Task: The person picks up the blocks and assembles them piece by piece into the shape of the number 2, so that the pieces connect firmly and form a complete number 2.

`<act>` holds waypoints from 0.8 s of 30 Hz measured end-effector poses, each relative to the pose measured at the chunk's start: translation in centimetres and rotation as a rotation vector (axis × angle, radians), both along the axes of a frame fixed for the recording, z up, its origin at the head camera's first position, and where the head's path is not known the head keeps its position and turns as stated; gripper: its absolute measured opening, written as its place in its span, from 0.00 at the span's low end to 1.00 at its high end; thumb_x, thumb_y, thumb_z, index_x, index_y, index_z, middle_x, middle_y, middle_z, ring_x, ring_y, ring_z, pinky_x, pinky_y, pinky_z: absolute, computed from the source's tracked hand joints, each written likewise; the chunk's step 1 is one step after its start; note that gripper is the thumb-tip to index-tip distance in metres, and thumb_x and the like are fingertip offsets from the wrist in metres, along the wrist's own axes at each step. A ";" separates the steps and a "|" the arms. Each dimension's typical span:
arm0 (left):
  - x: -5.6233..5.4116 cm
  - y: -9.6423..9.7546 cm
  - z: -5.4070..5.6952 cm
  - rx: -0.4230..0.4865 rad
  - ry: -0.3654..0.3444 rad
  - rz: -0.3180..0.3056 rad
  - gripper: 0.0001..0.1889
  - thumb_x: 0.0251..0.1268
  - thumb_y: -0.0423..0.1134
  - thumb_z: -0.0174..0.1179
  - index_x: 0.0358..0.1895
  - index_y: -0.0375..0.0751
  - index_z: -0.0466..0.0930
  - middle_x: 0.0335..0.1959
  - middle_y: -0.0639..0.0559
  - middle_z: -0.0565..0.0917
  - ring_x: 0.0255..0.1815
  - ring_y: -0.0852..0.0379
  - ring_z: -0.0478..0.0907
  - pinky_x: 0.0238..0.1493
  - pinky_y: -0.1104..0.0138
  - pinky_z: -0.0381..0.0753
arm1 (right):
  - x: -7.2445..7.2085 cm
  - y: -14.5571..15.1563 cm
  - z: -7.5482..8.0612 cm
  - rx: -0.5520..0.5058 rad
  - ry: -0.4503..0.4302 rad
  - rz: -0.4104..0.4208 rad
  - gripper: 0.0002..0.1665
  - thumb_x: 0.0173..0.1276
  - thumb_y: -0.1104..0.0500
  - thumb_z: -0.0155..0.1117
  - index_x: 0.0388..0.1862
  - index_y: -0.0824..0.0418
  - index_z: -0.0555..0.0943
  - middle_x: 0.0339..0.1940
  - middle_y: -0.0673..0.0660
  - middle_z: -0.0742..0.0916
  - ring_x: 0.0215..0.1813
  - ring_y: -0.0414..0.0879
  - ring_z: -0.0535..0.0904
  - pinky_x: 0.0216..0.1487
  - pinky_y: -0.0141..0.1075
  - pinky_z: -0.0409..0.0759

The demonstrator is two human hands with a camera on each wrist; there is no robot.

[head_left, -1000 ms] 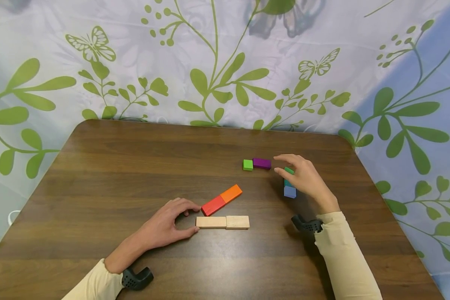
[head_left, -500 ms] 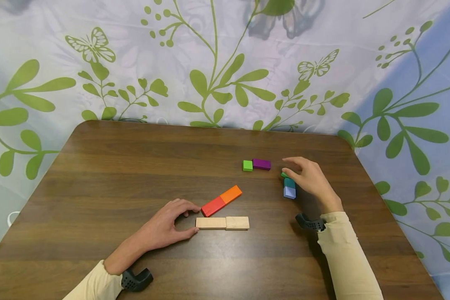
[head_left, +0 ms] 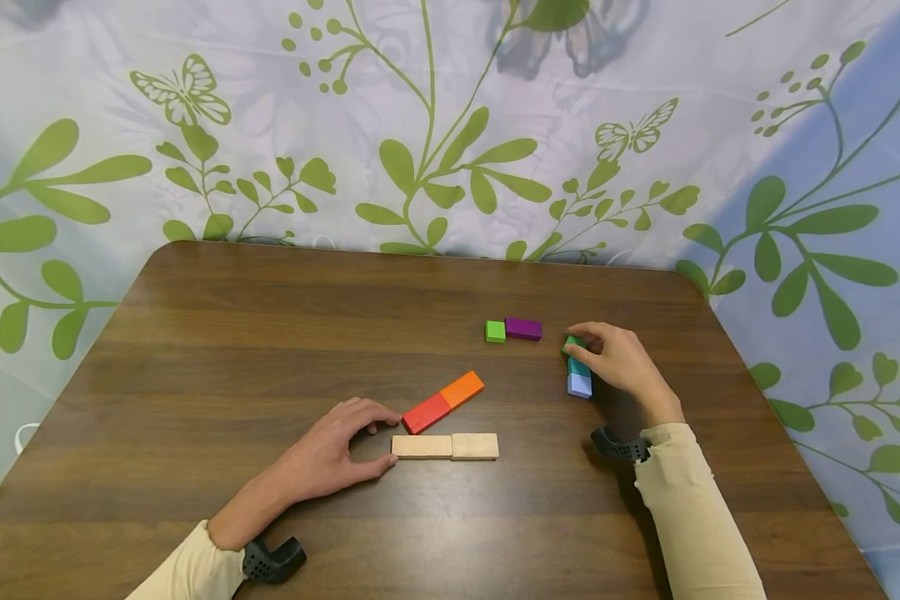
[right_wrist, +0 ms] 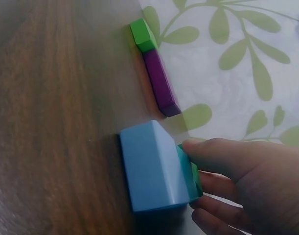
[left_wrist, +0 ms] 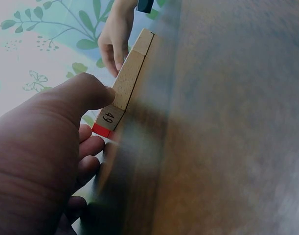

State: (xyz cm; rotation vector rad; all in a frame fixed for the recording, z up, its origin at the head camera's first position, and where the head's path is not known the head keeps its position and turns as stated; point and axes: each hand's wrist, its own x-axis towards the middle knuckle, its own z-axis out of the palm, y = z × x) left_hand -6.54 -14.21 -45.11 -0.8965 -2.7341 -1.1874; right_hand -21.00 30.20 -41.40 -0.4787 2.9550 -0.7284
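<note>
My right hand point(head_left: 622, 358) pinches a small green block point(head_left: 573, 341) between thumb and fingers. That block lies at the far end of a short row with a teal block point(head_left: 579, 365) and a light blue block point(head_left: 580, 387); in the right wrist view the blue block point(right_wrist: 154, 169) largely hides the other two. My left hand point(head_left: 337, 450) rests on the table, fingers relaxed and spread. Its thumb touches the end of one plain wooden block point(head_left: 422, 447), and its index fingertip is at the end of a red block point(head_left: 426, 412).
A second wooden block point(head_left: 476, 446) continues the plain row, and an orange block point(head_left: 462, 388) continues the red one at a slant. Farther back, a light green cube point(head_left: 495, 332) touches a purple block point(head_left: 523, 328). A leaf-patterned cloth point(head_left: 435, 125) hangs behind the brown table point(head_left: 270, 333).
My right hand has drawn back from near the purple block and closed its fingers on the green block, which has turned slightly out of line with the teal one. The left hand stays still.
</note>
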 end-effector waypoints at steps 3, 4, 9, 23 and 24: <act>0.0 0.0 0.0 -0.001 0.002 0.002 0.21 0.62 0.47 0.74 0.58 0.54 0.83 0.53 0.64 0.83 0.46 0.66 0.74 0.52 0.62 0.77 | -0.1 0.0 -0.2 0.008 0.005 0.004 0.24 0.76 0.50 0.66 0.63 0.63 0.83 0.50 0.63 0.89 0.47 0.56 0.85 0.50 0.54 0.81; 0.0 0.0 0.0 -0.001 0.003 0.002 0.21 0.62 0.47 0.74 0.58 0.54 0.83 0.53 0.64 0.83 0.46 0.66 0.74 0.52 0.62 0.77 | -0.1 -0.1 -0.2 0.011 0.007 0.002 0.24 0.76 0.50 0.66 0.63 0.63 0.83 0.50 0.63 0.89 0.47 0.56 0.85 0.50 0.54 0.81; 0.0 0.0 0.0 0.007 0.002 -0.001 0.21 0.62 0.47 0.74 0.58 0.54 0.83 0.53 0.64 0.83 0.46 0.66 0.74 0.52 0.63 0.77 | 0.0 -0.3 -0.1 0.023 0.001 -0.040 0.24 0.75 0.48 0.67 0.60 0.63 0.84 0.48 0.63 0.89 0.48 0.56 0.84 0.50 0.53 0.82; 0.0 0.0 0.0 0.010 -0.001 0.003 0.22 0.62 0.47 0.75 0.59 0.54 0.83 0.54 0.65 0.83 0.47 0.66 0.74 0.52 0.63 0.78 | 0.1 -0.8 0.0 0.021 0.037 -0.062 0.24 0.74 0.46 0.67 0.58 0.64 0.85 0.51 0.65 0.89 0.50 0.59 0.84 0.51 0.55 0.81; 0.0 0.0 0.0 0.010 -0.001 0.002 0.22 0.62 0.47 0.75 0.59 0.54 0.83 0.54 0.65 0.83 0.47 0.66 0.74 0.52 0.63 0.78 | 0.1 -0.8 0.0 0.021 0.048 -0.063 0.24 0.74 0.46 0.67 0.57 0.63 0.85 0.50 0.65 0.89 0.50 0.58 0.84 0.50 0.55 0.81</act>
